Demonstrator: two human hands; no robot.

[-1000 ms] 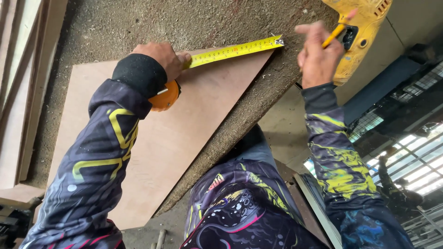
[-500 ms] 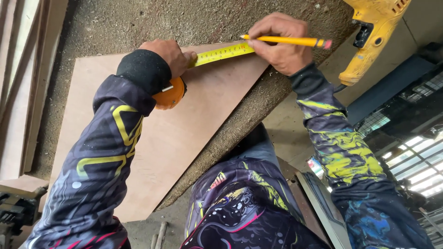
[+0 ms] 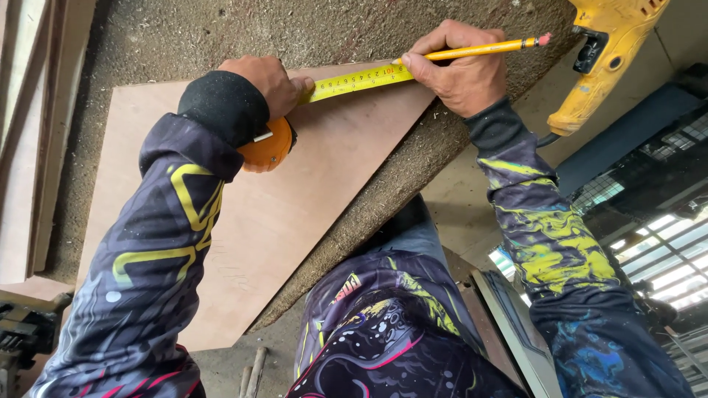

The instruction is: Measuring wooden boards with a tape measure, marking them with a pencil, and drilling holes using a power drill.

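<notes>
A thin brown plywood sheet (image 3: 295, 199) lies on a sawdust-covered bench. My left hand (image 3: 269, 81) grips an orange tape measure (image 3: 267, 147) and presses it onto the sheet. Its yellow blade (image 3: 361, 77) runs along the sheet's far edge toward the right. My right hand (image 3: 461, 70) holds a yellow pencil (image 3: 483, 50) with a pink eraser, its tip touching the blade's end near the sheet's corner. Both arms wear dark sleeves with yellow patterns.
A yellow power drill (image 3: 601, 55) lies on the bench just right of my right hand. Wooden boards (image 3: 29, 147) lean along the left edge. The bench surface (image 3: 221, 29) is thick with sawdust. A machine part (image 3: 22, 332) shows at the bottom left.
My right hand came down from beside the drill to the end of the tape blade, bringing the pencil tip onto the sheet's edge. My left hand stayed on the tape measure.
</notes>
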